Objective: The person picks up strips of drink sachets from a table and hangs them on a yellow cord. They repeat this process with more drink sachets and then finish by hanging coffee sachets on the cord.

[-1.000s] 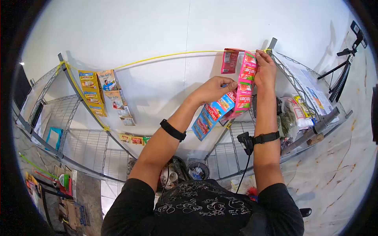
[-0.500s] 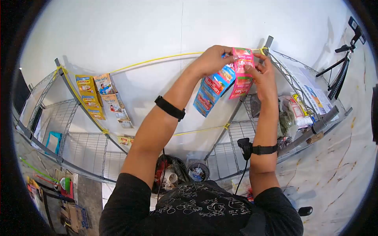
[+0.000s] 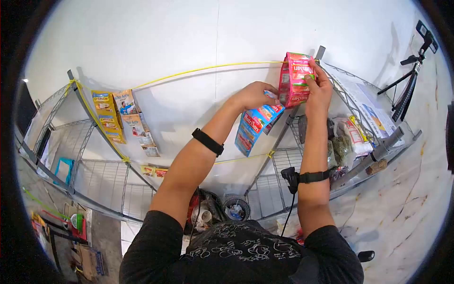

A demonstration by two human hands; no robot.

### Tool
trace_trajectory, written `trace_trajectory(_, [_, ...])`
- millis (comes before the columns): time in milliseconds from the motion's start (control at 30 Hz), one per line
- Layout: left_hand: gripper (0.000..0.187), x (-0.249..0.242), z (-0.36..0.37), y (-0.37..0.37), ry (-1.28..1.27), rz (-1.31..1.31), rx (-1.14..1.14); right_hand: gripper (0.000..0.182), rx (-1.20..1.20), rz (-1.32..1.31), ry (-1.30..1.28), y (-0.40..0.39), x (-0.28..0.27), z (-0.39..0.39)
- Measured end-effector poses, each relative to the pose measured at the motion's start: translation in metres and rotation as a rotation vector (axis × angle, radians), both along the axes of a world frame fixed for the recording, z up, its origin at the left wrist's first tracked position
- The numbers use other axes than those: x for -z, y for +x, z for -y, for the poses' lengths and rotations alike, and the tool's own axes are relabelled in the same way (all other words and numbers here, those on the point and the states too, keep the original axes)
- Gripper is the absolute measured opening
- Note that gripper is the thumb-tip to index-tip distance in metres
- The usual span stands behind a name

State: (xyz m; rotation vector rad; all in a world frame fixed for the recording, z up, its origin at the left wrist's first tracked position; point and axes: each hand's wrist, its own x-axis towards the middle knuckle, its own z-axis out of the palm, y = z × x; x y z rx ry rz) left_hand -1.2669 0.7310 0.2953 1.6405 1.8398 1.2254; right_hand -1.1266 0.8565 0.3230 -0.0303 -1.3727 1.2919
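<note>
My right hand (image 3: 319, 90) pinches the edge of a pink NutriSari sachet strip (image 3: 298, 78), which is draped over the yellow cord (image 3: 208, 66) near the right-hand pole. My left hand (image 3: 257, 96) grips the top of a blue NutriSari sachet strip (image 3: 257, 124), just left of the pink one and below the cord. The blue strip slants down from my fingers, with a darker piece partly hidden behind it. Black straps circle both my forearms.
Yellow Energen sachets (image 3: 108, 116) and White Koffie sachets (image 3: 135, 120) hang at the left. Wire shelves (image 3: 101, 182) stand on both sides; the right one holds bagged goods (image 3: 340, 149). A lower cord carries small sachets (image 3: 154, 171). A phone tripod (image 3: 412, 78) stands far right.
The pink strip has moved slightly right and now hangs over the cord. My left hand has dropped lower with the blue strip, away from the pink one.
</note>
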Motion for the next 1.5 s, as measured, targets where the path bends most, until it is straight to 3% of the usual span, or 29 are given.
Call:
trace_trajectory(167, [0.061, -0.003, -0.008, 0.005, 0.026, 0.105, 0.042, 0.041, -0.125, -0.19, -0.09, 0.012, 0.002, 0.006])
trace_trajectory(233, [0.067, 0.0, -0.018, 0.001, 0.192, 0.11, 0.093, 0.039, -0.097, -0.226, -0.071, 0.017, 0.008, 0.01])
trace_trajectory(300, [0.066, 0.001, -0.024, -0.001, 0.188, 0.123, 0.076, 0.037, -0.05, -0.244, -0.097, 0.023, 0.019, 0.006])
trace_trajectory(467, [0.074, 0.013, -0.045, -0.012, 0.221, 0.11, 0.068, 0.035, -0.002, -0.12, -0.201, 0.026, 0.042, 0.005])
trace_trajectory(567, [0.077, 0.001, -0.03, 0.004, 0.253, 0.092, 0.092, 0.037, 0.003, -0.094, -0.128, 0.022, 0.044, 0.006])
trace_trajectory(700, [0.076, 0.005, -0.03, 0.003, 0.301, 0.019, 0.056, 0.04, 0.049, 0.023, 0.011, 0.016, 0.037, 0.008])
trace_trajectory(800, [0.073, 0.0, -0.014, 0.013, 0.186, 0.216, 0.091, 0.043, 0.028, 0.098, 0.028, 0.004, 0.035, 0.002])
trace_trajectory(1000, [0.041, 0.021, 0.007, 0.001, 0.251, 0.242, -0.017, 0.049, 0.091, 0.23, 0.096, -0.013, 0.049, -0.015])
trace_trajectory(1167, [0.028, 0.035, 0.038, 0.004, 0.257, 0.236, -0.167, 0.049, 0.07, 0.236, -0.023, -0.019, 0.064, -0.021])
trace_trajectory(1267, [0.026, 0.05, 0.049, 0.01, 0.424, 0.397, -0.251, 0.05, 0.199, 0.236, 0.098, -0.023, 0.076, -0.025])
trace_trajectory(1367, [0.029, 0.065, 0.064, 0.016, 0.466, 0.613, -0.244, 0.042, 0.393, 0.213, 0.192, -0.019, 0.087, -0.012])
trace_trajectory(1467, [0.033, 0.078, 0.074, 0.023, 0.508, 0.681, -0.276, 0.027, 0.241, 0.166, 0.062, -0.007, 0.098, 0.008])
trace_trajectory(1500, [0.033, 0.08, 0.078, 0.024, 0.524, 0.687, -0.312, 0.02, 0.074, 0.261, 0.029, -0.002, 0.099, 0.017])
